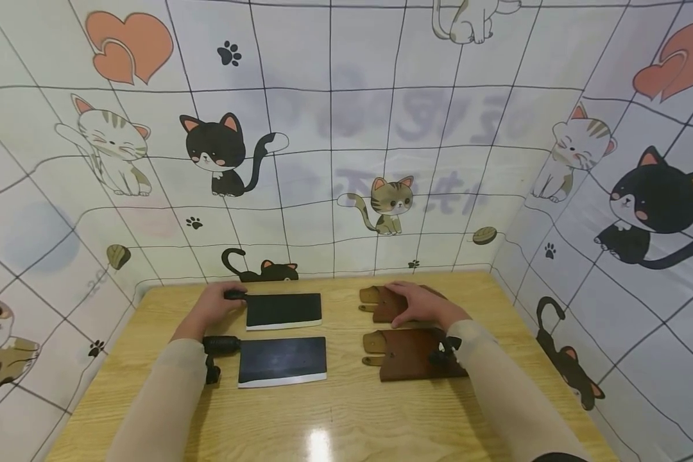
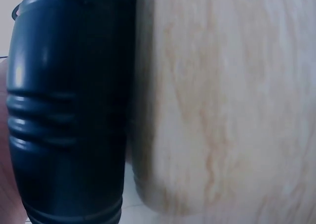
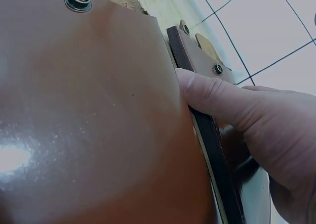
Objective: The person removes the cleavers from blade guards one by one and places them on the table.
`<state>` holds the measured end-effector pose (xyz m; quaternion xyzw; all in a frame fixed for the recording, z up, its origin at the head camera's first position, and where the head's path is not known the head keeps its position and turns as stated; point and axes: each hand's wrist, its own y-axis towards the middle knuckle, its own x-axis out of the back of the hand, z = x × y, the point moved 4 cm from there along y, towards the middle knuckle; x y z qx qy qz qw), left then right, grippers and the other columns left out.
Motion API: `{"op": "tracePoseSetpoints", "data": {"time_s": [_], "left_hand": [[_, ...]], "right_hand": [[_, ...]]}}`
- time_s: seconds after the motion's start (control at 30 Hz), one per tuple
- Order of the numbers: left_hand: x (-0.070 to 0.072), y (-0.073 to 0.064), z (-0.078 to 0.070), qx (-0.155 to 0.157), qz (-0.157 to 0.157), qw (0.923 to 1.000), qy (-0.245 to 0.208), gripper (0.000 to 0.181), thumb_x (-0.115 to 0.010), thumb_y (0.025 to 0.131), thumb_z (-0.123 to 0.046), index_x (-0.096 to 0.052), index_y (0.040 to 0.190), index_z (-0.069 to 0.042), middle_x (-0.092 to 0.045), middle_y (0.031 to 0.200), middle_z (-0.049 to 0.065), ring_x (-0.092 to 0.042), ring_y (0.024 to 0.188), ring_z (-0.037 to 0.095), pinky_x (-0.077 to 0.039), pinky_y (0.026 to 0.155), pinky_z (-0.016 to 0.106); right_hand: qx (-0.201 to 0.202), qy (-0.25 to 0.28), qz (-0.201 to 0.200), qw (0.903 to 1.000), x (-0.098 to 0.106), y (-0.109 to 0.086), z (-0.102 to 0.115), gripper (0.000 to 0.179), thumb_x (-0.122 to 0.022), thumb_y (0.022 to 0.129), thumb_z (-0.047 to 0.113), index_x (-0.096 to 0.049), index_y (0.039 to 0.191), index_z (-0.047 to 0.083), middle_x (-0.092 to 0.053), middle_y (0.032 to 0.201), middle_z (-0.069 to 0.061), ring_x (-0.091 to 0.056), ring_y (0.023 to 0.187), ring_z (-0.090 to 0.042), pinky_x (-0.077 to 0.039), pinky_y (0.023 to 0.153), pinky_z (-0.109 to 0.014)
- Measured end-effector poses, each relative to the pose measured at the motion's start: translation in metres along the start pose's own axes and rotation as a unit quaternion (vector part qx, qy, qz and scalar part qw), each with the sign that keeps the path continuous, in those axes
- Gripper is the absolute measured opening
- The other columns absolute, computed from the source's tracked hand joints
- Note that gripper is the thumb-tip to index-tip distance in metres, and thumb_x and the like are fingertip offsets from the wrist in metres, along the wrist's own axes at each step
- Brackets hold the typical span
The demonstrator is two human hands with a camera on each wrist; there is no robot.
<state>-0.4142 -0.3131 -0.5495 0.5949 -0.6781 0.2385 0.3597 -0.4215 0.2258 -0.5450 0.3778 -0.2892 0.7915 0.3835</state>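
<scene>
Two cleavers lie flat on the table, blades toward the right and handles toward the left. My left hand (image 1: 216,303) grips the black handle of the far cleaver (image 1: 283,310). Below that wrist lies the near cleaver (image 1: 283,361); a ridged black handle (image 2: 69,105) fills the left of the left wrist view. To the right are two brown leather sheaths with tan straps. My right hand (image 1: 418,303) spans the far sheath (image 1: 384,308), its thumb (image 3: 212,93) against the dark near edge. The near sheath (image 1: 412,356) lies in front, partly hidden under the right wrist.
The light wooden table (image 1: 329,423) is bounded at the back and sides by a sheet (image 1: 335,135) printed with cats and grid lines. A snap button (image 3: 78,1) shows on the near sheath. Small black wrist devices sit at both cuffs.
</scene>
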Motion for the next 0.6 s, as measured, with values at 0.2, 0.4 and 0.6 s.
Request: {"op": "tracePoseSetpoints", "data": {"time_s": [0.2,0.4,0.6], "left_hand": [[-0.0025,0.0015,0.0049,0.003,-0.002,1.0,0.002,0.033,-0.083,0.099,-0.01,-0.078,0.13,-0.002,-0.071,0.139,0.025,-0.065,0.126,0.048,-0.051,0.107,0.064],[-0.0058,-0.0004,0.0093,0.009,0.002,0.9999,0.007,0.036,-0.084,0.099,-0.013,-0.077,0.132,-0.003,-0.07,0.141,0.025,-0.065,0.128,0.047,-0.051,0.108,0.064],[-0.0021,-0.0039,-0.0005,-0.005,0.011,0.9992,0.037,0.045,-0.083,0.099,-0.014,-0.072,0.141,-0.001,-0.064,0.149,0.029,-0.057,0.138,0.053,-0.045,0.113,0.069]], "right_hand": [[0.019,-0.025,-0.004,0.9995,0.0002,0.0023,0.001,0.112,-0.097,0.088,0.039,-0.033,0.174,0.005,-0.026,0.178,-0.026,-0.024,0.163,-0.05,-0.031,0.125,-0.067],[0.027,-0.026,-0.006,0.9993,0.0023,-0.0002,0.0055,0.114,-0.098,0.086,0.04,-0.033,0.173,0.002,-0.025,0.178,-0.027,-0.023,0.163,-0.051,-0.03,0.125,-0.068],[0.034,-0.036,-0.051,0.9975,0.0085,-0.0018,0.0047,0.107,-0.093,0.09,0.048,-0.039,0.171,0.004,-0.03,0.176,-0.026,-0.026,0.163,-0.05,-0.029,0.126,-0.067]]}}
